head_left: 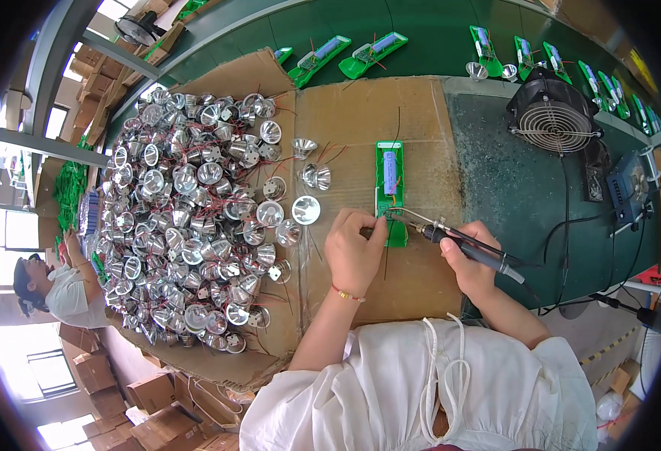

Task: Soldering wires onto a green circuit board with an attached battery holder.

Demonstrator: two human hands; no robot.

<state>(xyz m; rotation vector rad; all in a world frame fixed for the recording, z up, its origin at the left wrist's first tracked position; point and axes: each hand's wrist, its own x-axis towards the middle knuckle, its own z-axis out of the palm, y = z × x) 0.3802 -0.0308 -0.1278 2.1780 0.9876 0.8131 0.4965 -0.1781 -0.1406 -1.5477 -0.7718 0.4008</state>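
Cardboard-covered workbench (pixel 413 113), reflector heap (pixel 188 218), left hand (pixel 354 252) pinching green housing (pixel 390 188), right hand (pixel 467 259) gripping soldering iron (pixel 458 240)

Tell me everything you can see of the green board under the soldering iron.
The green board is a narrow, bright green plastic-looking strip lying flat and lengthwise on the cardboard sheet. A blue cylindrical cell sits in its upper half, with thin red and dark wires running from it. The left hand pinches its lower end, where the soldering iron in the right hand meets it.
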